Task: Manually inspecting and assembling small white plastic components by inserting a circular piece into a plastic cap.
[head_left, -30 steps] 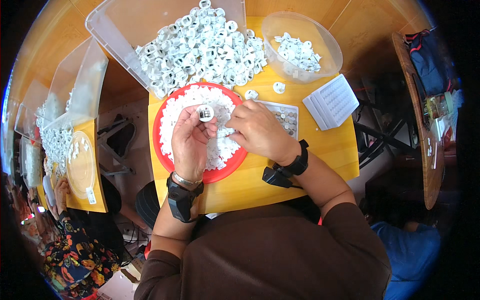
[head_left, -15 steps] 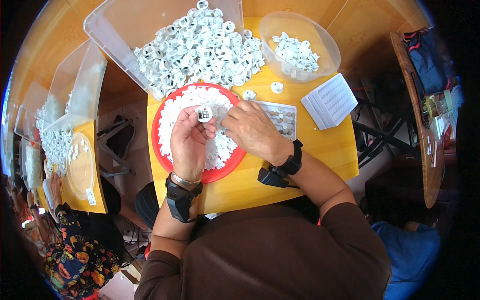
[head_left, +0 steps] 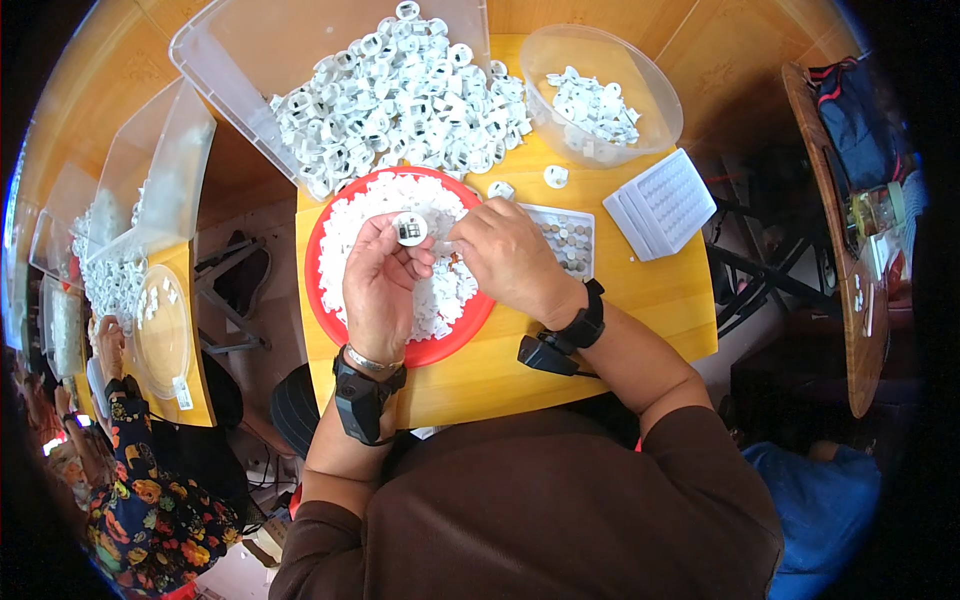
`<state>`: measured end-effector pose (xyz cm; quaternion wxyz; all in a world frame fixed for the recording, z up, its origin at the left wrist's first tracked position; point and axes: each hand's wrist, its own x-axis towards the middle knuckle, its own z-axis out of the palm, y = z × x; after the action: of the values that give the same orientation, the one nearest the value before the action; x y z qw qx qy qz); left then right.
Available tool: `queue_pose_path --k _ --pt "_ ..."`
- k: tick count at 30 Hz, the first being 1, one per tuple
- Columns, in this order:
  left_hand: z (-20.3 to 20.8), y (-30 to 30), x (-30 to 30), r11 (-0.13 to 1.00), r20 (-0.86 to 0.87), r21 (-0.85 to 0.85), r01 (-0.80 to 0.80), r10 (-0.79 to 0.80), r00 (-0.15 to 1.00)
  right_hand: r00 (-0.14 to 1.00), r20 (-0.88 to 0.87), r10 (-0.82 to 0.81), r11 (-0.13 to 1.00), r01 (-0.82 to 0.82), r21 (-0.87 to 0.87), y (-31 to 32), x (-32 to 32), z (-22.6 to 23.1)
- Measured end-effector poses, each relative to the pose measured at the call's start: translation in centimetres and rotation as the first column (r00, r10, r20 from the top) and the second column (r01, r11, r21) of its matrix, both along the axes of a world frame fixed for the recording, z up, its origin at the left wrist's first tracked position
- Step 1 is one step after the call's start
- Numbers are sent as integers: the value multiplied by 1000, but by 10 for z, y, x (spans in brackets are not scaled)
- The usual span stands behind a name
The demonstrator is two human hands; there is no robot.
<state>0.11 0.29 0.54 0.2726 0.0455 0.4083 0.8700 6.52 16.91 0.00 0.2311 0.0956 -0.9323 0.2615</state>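
Note:
My left hand [head_left: 384, 285] holds a small round white plastic part [head_left: 410, 229] with dark square openings, pinched between thumb and fingers. It is above a red round tray [head_left: 318, 305] heaped with small white plastic pieces [head_left: 447, 300]. My right hand [head_left: 512, 258] is just to the right, its thumb and fingertips pressed together near the part. Whatever those fingertips hold is too small or hidden to make out. Partly behind the right hand lies a white tray [head_left: 588, 222] with small round grey discs [head_left: 570, 245] in it.
A tipped clear bin [head_left: 235, 70] spills a pile of round white parts [head_left: 400, 100] behind the red tray. At the back right stands a clear oval tub [head_left: 655, 100] of white pieces, beside stacked white trays [head_left: 660, 205]. Another person's hand [head_left: 110, 345] works at the left table.
My right hand's fingertips have shifted slightly up and right; my left hand has barely moved and keeps the round part. The other person's hand at the left has moved a little upward.

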Motion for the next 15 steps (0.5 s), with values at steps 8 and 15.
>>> queue_pose_path --k 8,15 --pt "1 0 0 1000 7 -12 -2 2 1000 995 94 -17 911 54 -408 4 0 8" --pt "5 1 3 992 3 -81 98 -98 995 992 125 22 733 69 -677 8 -2 1"
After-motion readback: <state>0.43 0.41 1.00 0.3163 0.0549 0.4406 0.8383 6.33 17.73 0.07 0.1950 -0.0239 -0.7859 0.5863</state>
